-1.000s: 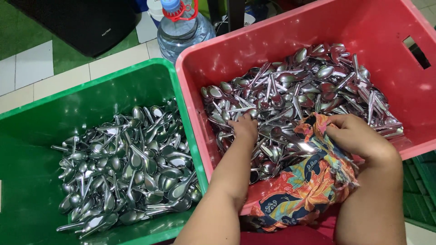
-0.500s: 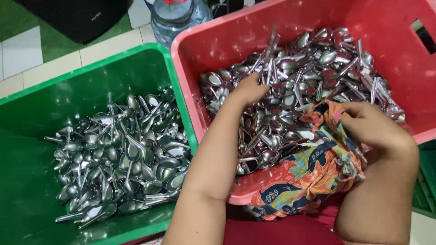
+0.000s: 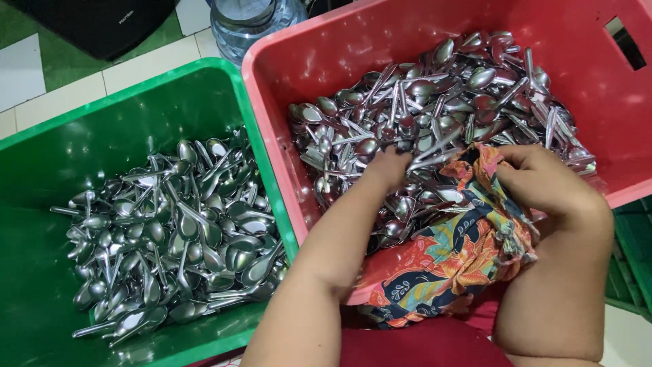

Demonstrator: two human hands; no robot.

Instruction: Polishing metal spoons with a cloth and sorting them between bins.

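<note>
So you've got two plastic crates side by side here, one red crate (image 3: 326, 61) and one green crate (image 3: 102, 129), and both are loaded with metal spoons, way too many to count, easily dozens in each. The spoons in the red crate (image 3: 435, 95) are heaped up toward the far side in a tangled pile, bowls and handles pointing every which way. They're shiny silver, picking up a pinkish tint off the crate walls. The spoons in the green crate (image 3: 176, 231) lie in a flatter pile across the bottom.

Your left hand (image 3: 388, 166) is down in the red pile with the fingers curled into the spoons. It looks like it's pinching a few handles, but the fingertips are buried, so you can't tell exactly how many it has. Your right hand (image 3: 547, 183) is closed around a bunched-up patterned cloth (image 3: 462, 251), orange, blue and yellow with a floral print. One cloth only. It drapes over the near rim of the red crate and down toward your lap, with its top edge lying on the spoons.

Past the crates there's one clear water jug (image 3: 255, 20) standing on the tiled floor (image 3: 20, 68), right behind the gap between the two crates, and a dark box (image 3: 102, 24) next to it.
</note>
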